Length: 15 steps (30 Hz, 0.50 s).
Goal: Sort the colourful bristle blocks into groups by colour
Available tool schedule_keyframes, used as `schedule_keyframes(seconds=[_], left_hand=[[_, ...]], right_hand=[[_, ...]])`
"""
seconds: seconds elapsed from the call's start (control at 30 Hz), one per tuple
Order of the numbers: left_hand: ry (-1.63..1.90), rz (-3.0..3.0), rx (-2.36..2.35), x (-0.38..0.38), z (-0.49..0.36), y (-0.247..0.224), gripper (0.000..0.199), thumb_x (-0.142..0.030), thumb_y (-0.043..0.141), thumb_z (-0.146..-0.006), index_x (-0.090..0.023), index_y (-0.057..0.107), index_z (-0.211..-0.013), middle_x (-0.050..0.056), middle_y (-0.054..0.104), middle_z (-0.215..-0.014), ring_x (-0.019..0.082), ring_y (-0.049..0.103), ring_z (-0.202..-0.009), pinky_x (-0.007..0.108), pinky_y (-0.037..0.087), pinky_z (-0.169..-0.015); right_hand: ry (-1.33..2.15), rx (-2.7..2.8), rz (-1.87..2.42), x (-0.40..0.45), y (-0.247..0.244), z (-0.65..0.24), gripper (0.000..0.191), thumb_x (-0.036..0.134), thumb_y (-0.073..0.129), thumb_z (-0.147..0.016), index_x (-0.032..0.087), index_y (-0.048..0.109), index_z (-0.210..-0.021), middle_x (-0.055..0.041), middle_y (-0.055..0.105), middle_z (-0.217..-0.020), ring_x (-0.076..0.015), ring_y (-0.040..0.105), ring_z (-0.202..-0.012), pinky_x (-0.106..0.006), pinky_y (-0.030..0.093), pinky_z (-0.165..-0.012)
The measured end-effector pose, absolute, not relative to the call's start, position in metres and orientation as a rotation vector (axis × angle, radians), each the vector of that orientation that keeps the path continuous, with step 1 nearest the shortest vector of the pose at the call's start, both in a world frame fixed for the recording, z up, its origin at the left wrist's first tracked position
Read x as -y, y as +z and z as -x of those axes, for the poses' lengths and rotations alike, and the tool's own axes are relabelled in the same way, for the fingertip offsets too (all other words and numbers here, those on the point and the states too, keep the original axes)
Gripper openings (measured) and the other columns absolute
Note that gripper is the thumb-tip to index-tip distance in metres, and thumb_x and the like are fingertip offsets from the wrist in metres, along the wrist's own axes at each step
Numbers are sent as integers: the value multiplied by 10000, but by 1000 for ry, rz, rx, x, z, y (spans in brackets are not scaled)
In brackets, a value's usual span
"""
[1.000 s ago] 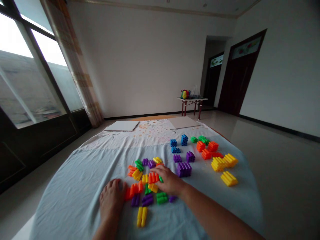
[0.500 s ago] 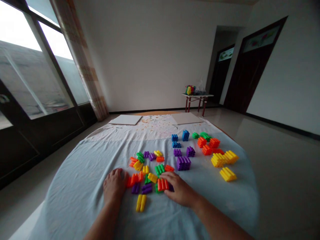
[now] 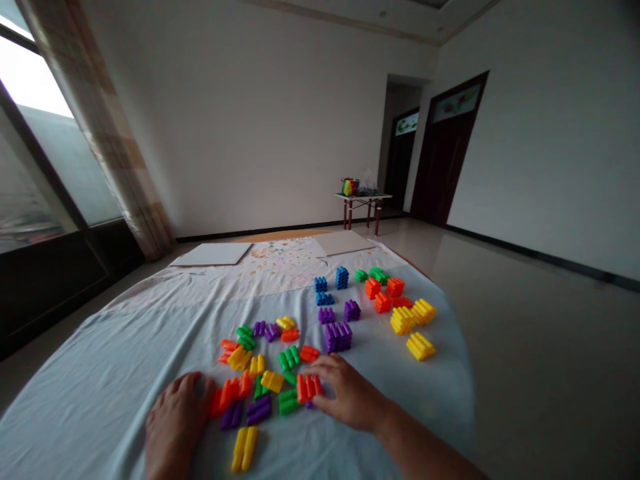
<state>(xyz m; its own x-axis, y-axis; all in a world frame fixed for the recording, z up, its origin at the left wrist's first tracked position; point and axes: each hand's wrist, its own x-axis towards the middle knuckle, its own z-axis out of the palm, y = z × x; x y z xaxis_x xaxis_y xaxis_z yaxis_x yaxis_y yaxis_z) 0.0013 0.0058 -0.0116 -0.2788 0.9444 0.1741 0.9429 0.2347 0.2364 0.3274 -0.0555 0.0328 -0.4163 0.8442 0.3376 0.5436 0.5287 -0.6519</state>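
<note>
An orange ribbed plastic block (image 3: 309, 387) is held between thumb and fingers of the right hand (image 3: 350, 395), just beside a green ribbed plastic block (image 3: 288, 403). The left hand (image 3: 175, 417) is rested on pale blue cloth (image 3: 100, 380); beyond, a chunky purple ribbed stack (image 3: 339, 337) is seen.

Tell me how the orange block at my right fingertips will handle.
The orange block is probably stiff: its ribs have a clean shape. Its smooth surface may be slippery. The ribs sit side by side, so rolling seems unlikely.
</note>
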Motion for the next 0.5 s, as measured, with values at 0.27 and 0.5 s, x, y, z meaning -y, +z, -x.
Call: schedule_keyframes(seconds=[0.27,0.5], left_hand=[[469,-1880,-2439,-10,5,-14,617,-615,240,-777,-193,553,-1100,133,541,-1201,316,492,-1091,434,365,-930],[404,-1875,-2496,-26,21,-39,659,-580,61,-808,-209,530,-1086,154,534,-1236,305,501,-1100,431,378,-902]], right_hand=[[490,2111,1324,58,30,-383,470,67,539,-689,198,617,-1133,-66,612,-1095,-188,531,-1051,-316,404,-971],[483,2130,1419,59,19,-402,450,116,564,-698,196,614,-1138,-57,613,-1141,-192,513,-1075,-308,372,-975]])
